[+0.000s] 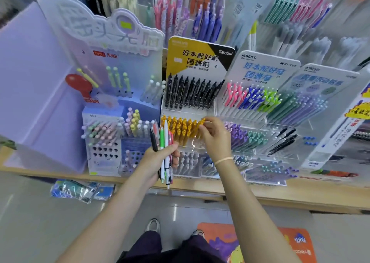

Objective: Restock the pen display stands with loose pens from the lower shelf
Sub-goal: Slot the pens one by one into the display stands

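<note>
The left hand (160,158) grips a small bundle of loose pens (165,152) upright in front of the display stands, fingers curled round the barrels – a black pen at the left of the bundle, then a green-and-white one, a taller white one and a pink one at the right, their lower ends sticking out below the palm. The right hand (215,136) reaches into the row of yellow pens (181,128) in the middle tier of the yellow-and-black stand (200,56), its thumb and fingers pinched together on the top of the pen at the right end of that row; a pale band sits on the wrist. Above the yellow row stands a row of black pens (192,92), and below it a clear tier holds pale grey and blue pens, blurred. To the left is a lilac stand (104,110) with pastel pens standing in holes, many holes on its front face bare – a red round shape leans beside its backboard. To the right a white stand (264,70) carries pink, blue and lime pens in its top tier, purple and teal ones lower down, and a further stand beyond it holds green and lilac pens. All the stands sit on a wooden shelf (260,194). Under the shelf's edge, at the left, plastic-wrapped packets (80,189) lie on a lower grey surface. An orange mat (260,244) lies on the floor by the person's shoes.
</note>
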`<state>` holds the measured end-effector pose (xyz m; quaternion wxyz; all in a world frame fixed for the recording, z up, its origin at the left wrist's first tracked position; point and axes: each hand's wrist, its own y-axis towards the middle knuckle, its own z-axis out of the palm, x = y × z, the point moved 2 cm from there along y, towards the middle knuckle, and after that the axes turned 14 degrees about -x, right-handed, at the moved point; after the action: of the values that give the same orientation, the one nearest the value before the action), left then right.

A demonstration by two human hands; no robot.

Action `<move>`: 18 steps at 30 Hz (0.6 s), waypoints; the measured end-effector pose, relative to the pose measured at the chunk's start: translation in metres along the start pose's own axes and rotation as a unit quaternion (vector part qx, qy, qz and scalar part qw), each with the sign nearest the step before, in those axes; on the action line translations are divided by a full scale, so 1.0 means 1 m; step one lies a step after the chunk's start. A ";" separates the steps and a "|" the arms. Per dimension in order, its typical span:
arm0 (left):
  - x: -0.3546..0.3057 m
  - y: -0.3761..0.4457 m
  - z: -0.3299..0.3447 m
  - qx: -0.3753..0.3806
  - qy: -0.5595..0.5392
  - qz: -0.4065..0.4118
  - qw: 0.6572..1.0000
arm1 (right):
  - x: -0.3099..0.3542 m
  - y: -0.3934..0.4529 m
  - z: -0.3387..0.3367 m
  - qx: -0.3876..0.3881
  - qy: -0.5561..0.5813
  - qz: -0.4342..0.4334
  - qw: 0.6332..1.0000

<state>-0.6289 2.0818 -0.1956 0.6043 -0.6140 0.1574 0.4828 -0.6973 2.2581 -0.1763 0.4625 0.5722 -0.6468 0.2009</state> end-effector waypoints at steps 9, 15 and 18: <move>-0.003 0.007 0.000 0.009 -0.022 -0.010 1.000 | -0.001 0.006 0.012 0.023 -0.053 -0.008 0.998; -0.006 0.013 0.006 0.022 -0.020 -0.004 1.000 | 0.006 0.014 0.015 0.036 -0.059 -0.026 0.997; -0.010 0.014 0.009 0.043 -0.025 -0.007 0.999 | 0.006 0.016 0.017 0.053 -0.071 -0.038 0.995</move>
<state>-0.6478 2.0833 -0.1943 0.6373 -0.5759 0.1587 0.4867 -0.7179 2.2456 -0.1758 0.3921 0.6325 -0.6443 0.1763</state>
